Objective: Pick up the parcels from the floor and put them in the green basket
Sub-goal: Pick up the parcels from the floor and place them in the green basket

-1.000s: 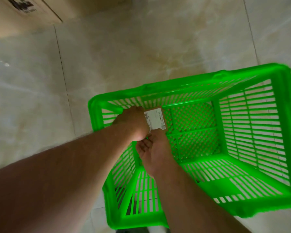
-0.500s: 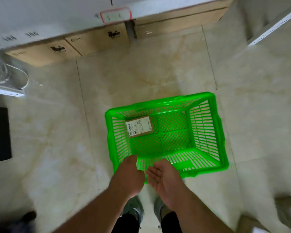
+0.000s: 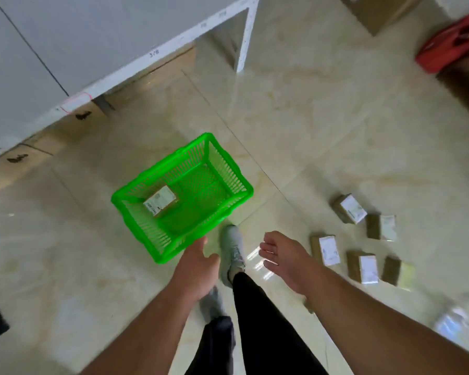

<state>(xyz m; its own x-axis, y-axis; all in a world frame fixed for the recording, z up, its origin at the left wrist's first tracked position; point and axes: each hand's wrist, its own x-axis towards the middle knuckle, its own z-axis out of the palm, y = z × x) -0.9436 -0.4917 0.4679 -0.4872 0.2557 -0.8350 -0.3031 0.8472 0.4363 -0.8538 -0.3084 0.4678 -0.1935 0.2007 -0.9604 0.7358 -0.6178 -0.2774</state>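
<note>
— Changed since a second ago? Both hands out of the green basket (image 3: 229, 169) now, left hand (image 3: 198, 269) and right hand (image 3: 284, 259) empty, fingers loose.

— Yep, let go of the parcel (image 3: 161, 203), now lying on the basket bottom. Also standing up, turned right, floor parcels (image 3: 349, 209) newly in view.

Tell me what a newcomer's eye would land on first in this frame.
The bright green slatted plastic basket on the pale tiled floor stands out first, with one brown cardboard parcel with a white label inside it. To its right, a cluster of similar labelled parcels lies on the floor, while both empty hands, left and right, hang open in the foreground.
</note>
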